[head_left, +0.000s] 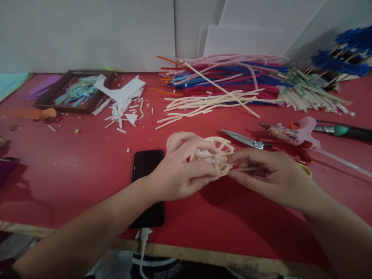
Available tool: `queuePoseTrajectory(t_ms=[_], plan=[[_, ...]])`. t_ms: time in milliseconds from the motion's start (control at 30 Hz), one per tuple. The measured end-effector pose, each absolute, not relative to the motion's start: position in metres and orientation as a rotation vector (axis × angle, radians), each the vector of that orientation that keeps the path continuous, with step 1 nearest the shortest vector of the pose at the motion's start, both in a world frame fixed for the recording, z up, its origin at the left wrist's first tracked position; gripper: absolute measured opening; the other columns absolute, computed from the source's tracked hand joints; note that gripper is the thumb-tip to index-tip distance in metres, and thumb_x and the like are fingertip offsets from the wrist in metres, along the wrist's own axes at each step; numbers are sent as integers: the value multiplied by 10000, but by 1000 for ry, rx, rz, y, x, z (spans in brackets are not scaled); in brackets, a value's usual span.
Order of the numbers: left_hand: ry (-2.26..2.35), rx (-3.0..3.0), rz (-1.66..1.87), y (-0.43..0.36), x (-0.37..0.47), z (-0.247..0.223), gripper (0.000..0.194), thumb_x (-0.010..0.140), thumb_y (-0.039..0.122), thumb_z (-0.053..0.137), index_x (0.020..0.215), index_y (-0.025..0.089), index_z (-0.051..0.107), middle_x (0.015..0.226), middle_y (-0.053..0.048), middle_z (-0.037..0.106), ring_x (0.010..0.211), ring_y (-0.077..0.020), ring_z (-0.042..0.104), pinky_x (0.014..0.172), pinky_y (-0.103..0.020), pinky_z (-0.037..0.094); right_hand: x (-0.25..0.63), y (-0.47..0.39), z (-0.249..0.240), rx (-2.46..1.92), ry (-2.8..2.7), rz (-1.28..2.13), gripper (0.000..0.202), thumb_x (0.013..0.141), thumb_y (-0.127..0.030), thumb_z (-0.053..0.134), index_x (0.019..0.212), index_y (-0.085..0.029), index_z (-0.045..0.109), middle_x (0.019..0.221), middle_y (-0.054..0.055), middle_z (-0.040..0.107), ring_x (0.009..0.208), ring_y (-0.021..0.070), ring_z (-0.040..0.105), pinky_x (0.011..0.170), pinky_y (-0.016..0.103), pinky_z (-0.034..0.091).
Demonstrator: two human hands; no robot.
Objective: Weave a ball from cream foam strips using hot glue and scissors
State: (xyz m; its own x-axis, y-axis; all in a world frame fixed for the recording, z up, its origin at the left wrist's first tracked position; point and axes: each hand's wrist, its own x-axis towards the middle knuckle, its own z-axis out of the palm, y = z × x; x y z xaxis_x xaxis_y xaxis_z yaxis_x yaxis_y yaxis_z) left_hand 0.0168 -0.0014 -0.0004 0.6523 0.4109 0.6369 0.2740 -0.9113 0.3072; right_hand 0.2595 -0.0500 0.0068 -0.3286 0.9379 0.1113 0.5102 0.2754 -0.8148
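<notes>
A small cage-like frame of cream-coloured sticks (221, 157), with something white inside, is held above the red table. My left hand (186, 168) wraps round its left side, fingers curved over the top and front. My right hand (267, 174) pinches a thin cream stick (247, 169) at the right side of the frame, its fingertips touching or almost touching the frame. Under my left wrist lies a black phone (148, 164) with a white cable (143, 242) plugged in. Scissors (244, 138) with red handles lie just behind my right hand.
A pink glue gun (299, 133) lies at the right. Cream sticks (209, 102) and coloured pipe cleaners (226, 73) are heaped at the back. White scraps (124, 99) and a brown tray (64, 107) are back left. Wrapped sticks (310, 91) lie back right.
</notes>
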Motion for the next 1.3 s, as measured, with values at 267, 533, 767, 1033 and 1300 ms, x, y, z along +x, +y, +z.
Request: queuePoseTrajectory(t_ms=[267,533,767,1033,1300], plan=[[563,2517,1236,0,17,6,39,945,254,672,912,251,653,1034,-39,751,972,-183,645,982,-389,460,256,-50,8,-1340,-1946,788,161,860,-341,645,924,-207,706,775,34,776,640,146,731,561,206,573],[996,1993,1296,1,15,2,271,1050,419,457,863,229,509,766,-8,606,692,-152,562,684,-320,474,253,-53,8,-1363,-1895,743,182,864,-368,666,931,-205,711,709,22,760,576,136,710,525,189,569],[1064,1738,1220,4,16,6,566,988,629,464,615,216,366,552,47,355,499,-108,315,480,-278,309,253,-53,5,-1339,-1889,745,177,871,-349,666,967,-206,707,735,21,770,613,140,734,569,190,594],[1160,1801,1392,35,-2,-3,417,1001,556,508,741,242,420,650,40,414,579,-133,401,584,-300,393,253,-53,4,-1312,-1898,733,187,881,-351,665,981,-196,700,724,22,761,604,143,732,558,194,594],[1524,2086,1305,82,-30,-29,214,806,141,653,994,222,587,967,-41,663,820,-183,598,782,-357,496,252,-54,4,-1328,-1879,775,186,870,-344,669,986,-200,696,767,36,775,643,158,743,588,217,614]])
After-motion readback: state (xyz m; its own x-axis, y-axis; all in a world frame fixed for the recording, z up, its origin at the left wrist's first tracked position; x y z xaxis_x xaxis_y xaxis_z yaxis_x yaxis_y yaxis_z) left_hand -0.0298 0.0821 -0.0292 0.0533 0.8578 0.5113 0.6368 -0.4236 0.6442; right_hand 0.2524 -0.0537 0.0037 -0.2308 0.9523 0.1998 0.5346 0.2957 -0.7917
